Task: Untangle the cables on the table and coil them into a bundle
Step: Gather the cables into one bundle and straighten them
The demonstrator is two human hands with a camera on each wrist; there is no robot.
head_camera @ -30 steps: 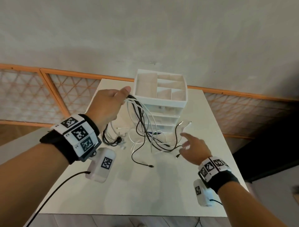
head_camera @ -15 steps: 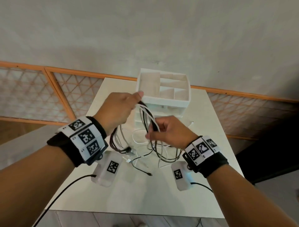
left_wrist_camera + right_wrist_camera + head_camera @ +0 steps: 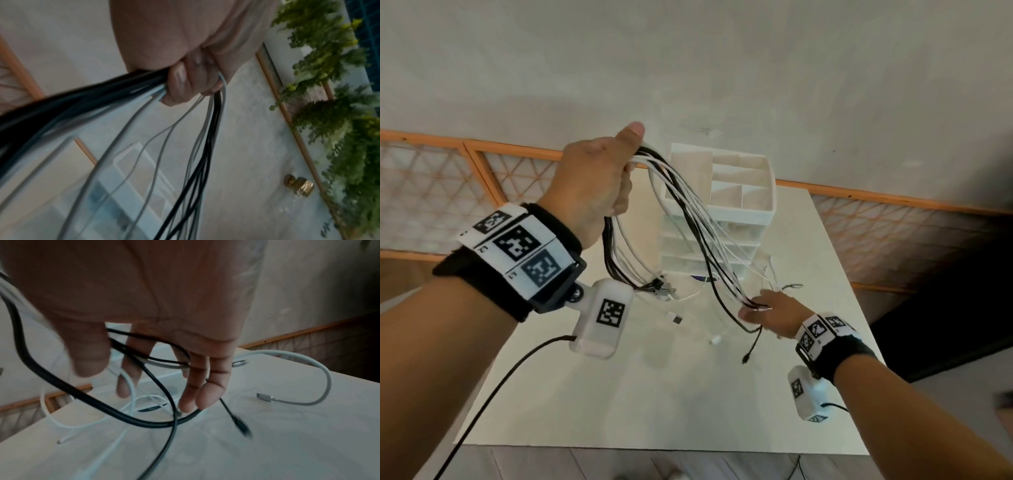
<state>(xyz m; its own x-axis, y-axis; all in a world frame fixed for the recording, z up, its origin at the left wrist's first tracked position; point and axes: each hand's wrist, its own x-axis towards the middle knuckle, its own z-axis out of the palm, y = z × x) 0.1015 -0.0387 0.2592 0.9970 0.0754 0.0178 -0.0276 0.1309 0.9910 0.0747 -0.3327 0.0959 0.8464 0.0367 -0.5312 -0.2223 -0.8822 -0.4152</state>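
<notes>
My left hand is raised above the white table, its fingers curled round a bundle of black and white cables. The strands fall in a long sweep to my right hand, low over the table's right side. There the cables pass between the thumb and the nearly straight, downward-pointing fingers. A black plug dangles below that hand. Another loop hangs under the left fist down to a cluster of plug ends.
A white drawer organiser with open top compartments stands at the table's back, right behind the cables. Loose white ends and a white cable with a silver plug lie on the table. An orange lattice rail runs behind.
The left hand has lifted the bundle higher. The right hand has slid from just under the left hand down along the strands, to low over the table on the right.
</notes>
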